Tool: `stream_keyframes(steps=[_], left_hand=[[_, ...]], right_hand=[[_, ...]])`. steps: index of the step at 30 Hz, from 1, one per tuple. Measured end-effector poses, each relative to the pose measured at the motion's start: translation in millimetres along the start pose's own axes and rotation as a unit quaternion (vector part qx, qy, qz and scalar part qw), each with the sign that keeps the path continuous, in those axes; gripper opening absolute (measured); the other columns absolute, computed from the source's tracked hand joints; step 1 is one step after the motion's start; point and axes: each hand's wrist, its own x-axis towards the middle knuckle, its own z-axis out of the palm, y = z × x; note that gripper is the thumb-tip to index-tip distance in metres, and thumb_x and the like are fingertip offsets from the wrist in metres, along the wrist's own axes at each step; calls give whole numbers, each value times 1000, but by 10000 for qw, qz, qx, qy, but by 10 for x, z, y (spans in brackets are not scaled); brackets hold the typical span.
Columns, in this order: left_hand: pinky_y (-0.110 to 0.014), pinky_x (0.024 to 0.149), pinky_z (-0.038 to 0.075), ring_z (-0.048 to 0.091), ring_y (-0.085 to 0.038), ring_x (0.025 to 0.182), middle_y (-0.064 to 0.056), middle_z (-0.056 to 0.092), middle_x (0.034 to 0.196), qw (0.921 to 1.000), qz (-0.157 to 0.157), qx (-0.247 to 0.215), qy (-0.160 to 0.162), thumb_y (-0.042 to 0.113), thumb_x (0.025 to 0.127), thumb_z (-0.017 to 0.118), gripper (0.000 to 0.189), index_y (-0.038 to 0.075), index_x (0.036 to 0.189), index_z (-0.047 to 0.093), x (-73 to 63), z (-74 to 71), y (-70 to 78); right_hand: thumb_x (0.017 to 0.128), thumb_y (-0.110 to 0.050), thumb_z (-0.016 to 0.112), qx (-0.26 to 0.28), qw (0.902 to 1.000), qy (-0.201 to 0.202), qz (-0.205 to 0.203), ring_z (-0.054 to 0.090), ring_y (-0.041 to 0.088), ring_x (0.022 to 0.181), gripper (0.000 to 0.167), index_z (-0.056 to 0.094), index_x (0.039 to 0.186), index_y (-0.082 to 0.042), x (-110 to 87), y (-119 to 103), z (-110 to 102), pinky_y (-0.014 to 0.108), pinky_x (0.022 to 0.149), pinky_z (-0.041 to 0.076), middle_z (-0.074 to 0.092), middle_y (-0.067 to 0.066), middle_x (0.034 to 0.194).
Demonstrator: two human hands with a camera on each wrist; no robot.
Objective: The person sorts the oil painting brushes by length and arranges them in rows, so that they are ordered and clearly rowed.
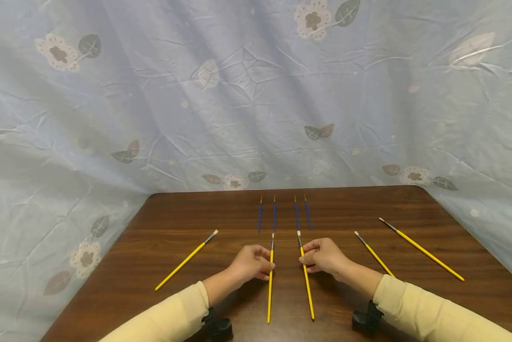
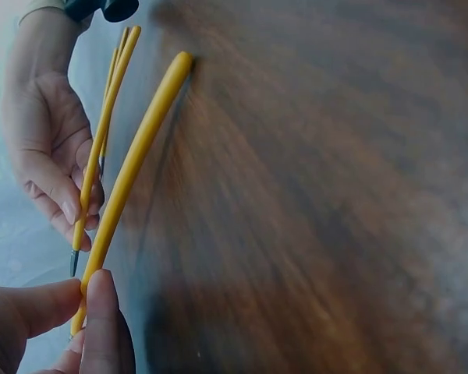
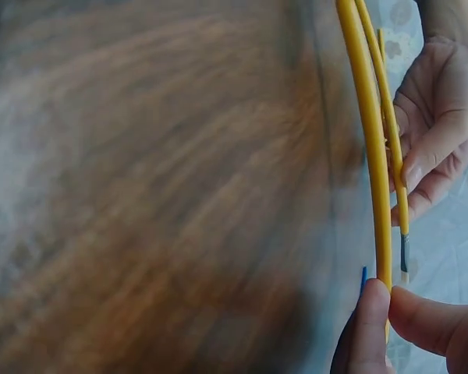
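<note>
My left hand [image 1: 251,262] pinches a yellow-handled paintbrush [image 1: 270,294] between thumb and fingers, its pale bristles pointing away from me. Beside it, my right hand [image 1: 326,258] pinches a second yellow paintbrush [image 1: 308,294], slightly slanted, bristles also at the far end. The two brushes stand a small gap apart, nearly parallel. In the left wrist view, the left thumb and fingertips grip the yellow handle [image 2: 132,167] near its metal collar, which the fingers mostly hide. The right wrist view shows the right thumb and finger on the other handle [image 3: 372,156].
One yellow paintbrush [image 1: 183,262] lies slanted at the left. Two more, a shorter-looking brush [image 1: 375,256] partly behind the right forearm and a longer brush [image 1: 427,251], lie at the right. Several thin blue brushes [image 1: 275,216] lie along the back of the brown table [image 1: 187,209], before a patterned curtain [image 1: 247,118].
</note>
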Motion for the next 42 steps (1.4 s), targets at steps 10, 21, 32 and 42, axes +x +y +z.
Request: stream_keyframes(steps=[10,21,32,42], left_hand=[[-30,57,60,64,-17,63,-13,65,75,9996,46,246,100,-10,82,70,28,-14,107,57,79,64,-27],[-31,53,59,65,-18,60,-10,64,70,9975,240,584,328,-11,80,72,24,-13,100,60,86,128,-58],[-28,47,57,65,-19,53,-7,63,66,9916,451,1082,537,-10,77,75,20,-12,92,62,69,181,-89],[-26,46,56,64,-17,50,-5,62,63,9893,561,1230,553,-10,78,74,18,-10,91,63,86,204,-89]], right_hand=[[82,8,71,-158,9996,80,-220,66,22,73,29,58,106,15,12,87,20,35,65,60,63,15,85],[80,10,73,-632,9972,273,-297,65,19,65,26,59,100,15,-5,45,90,32,60,60,61,14,77],[79,11,72,-1049,9931,360,-389,65,19,63,20,60,95,11,-11,65,145,31,57,60,61,11,75],[80,12,70,-1019,9932,355,-435,67,20,65,18,60,96,12,-4,57,146,31,57,60,63,11,73]])
